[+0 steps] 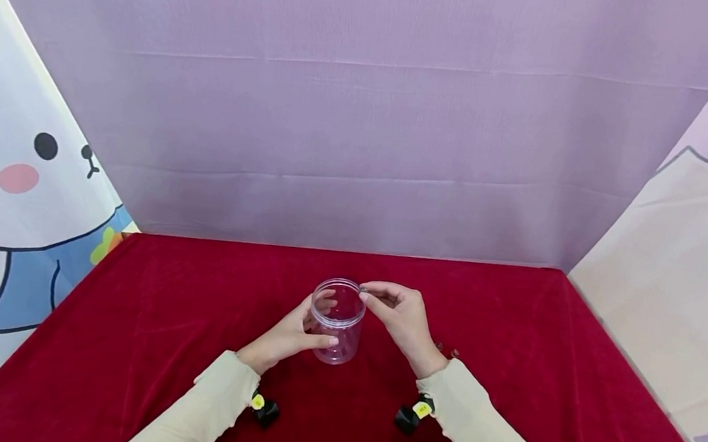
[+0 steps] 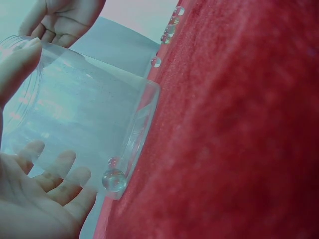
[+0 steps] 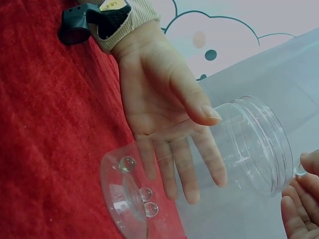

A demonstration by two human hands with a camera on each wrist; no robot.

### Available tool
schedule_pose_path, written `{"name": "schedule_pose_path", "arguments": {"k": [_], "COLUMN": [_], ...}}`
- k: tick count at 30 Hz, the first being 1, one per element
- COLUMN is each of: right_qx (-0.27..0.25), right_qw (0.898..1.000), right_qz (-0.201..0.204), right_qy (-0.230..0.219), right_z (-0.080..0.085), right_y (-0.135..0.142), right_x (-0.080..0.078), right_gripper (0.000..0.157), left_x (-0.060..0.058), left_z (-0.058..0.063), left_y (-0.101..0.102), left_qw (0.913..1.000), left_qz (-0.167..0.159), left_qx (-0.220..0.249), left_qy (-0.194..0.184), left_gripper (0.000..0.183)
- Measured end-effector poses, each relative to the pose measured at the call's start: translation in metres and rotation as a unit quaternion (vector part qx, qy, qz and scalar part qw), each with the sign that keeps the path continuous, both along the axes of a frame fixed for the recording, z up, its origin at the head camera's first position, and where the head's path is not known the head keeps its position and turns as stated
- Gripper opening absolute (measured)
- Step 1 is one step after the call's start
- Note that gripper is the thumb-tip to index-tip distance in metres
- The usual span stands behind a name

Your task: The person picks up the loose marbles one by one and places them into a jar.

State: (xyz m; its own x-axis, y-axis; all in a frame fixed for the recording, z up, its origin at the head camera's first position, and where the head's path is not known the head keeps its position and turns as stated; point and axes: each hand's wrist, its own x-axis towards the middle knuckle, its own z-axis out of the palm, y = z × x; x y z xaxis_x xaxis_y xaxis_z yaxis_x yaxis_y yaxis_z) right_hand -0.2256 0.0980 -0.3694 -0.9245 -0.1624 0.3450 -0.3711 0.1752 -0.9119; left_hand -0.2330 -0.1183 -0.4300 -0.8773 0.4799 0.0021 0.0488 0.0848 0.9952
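Note:
A clear plastic jar (image 1: pixel 345 341) with a threaded mouth stands on the red cloth, its mouth facing up. My left hand (image 1: pixel 292 334) grips its side, thumb on the near wall and fingers curved round the far one. At the bottom lie clear glass marbles (image 3: pixel 127 164); in the left wrist view one marble (image 2: pixel 114 179) shows by the base. My right hand (image 1: pixel 397 315) is at the right of the jar's rim (image 1: pixel 336 324). Its thumb and fingers pinch a small clear marble (image 3: pixel 301 171) just outside the mouth.
Several loose marbles (image 2: pixel 169 30) lie on the red cloth (image 1: pixel 192 305), a few of them beside my right wrist (image 1: pixel 454 353). A lilac curtain (image 1: pixel 363 122) rises behind the table. Printed cloths (image 1: pixel 25 111) hang at the sides.

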Motion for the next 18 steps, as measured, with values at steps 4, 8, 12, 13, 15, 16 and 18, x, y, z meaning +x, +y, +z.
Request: {"name": "schedule_pose_path", "arguments": {"k": [4, 8, 12, 13, 15, 16, 18], "right_qx": [0.009, 0.005, -0.002, -0.004, -0.003, -0.002, -0.002], "right_qw": [1.0, 1.0, 1.0, 1.0, 1.0, 1.0, 1.0], "right_qz": [0.0, 0.002, 0.0, 0.0, 0.0, 0.0, 0.0], "right_qy": [0.008, 0.016, 0.011, 0.009, 0.01, 0.012, 0.011], "right_z": [0.013, 0.01, -0.003, -0.007, -0.009, -0.01, -0.01], "right_y": [-0.003, -0.003, -0.001, -0.001, 0.0, 0.0, 0.0], "right_x": [0.01, 0.008, -0.002, -0.004, -0.006, -0.006, -0.007], "right_gripper": [0.023, 0.022, 0.022, 0.022, 0.022, 0.021, 0.021], "left_x": [-0.001, -0.002, -0.002, -0.002, -0.002, -0.002, -0.002], "left_z": [-0.001, -0.001, -0.002, -0.002, -0.002, -0.002, -0.002], "left_y": [0.0, 0.0, 0.0, 0.0, 0.0, 0.0, 0.0], "left_qw": [1.0, 0.9999, 0.9999, 0.9999, 0.9999, 0.9999, 1.0], "left_qz": [0.002, 0.001, -0.002, -0.003, -0.002, -0.001, 0.0], "left_qx": [0.0, 0.0, -0.001, -0.001, -0.001, -0.001, -0.001], "left_qy": [0.005, 0.013, 0.014, 0.014, 0.012, 0.011, 0.01], "left_gripper": [0.078, 0.079, 0.078, 0.078, 0.078, 0.078, 0.078]}}
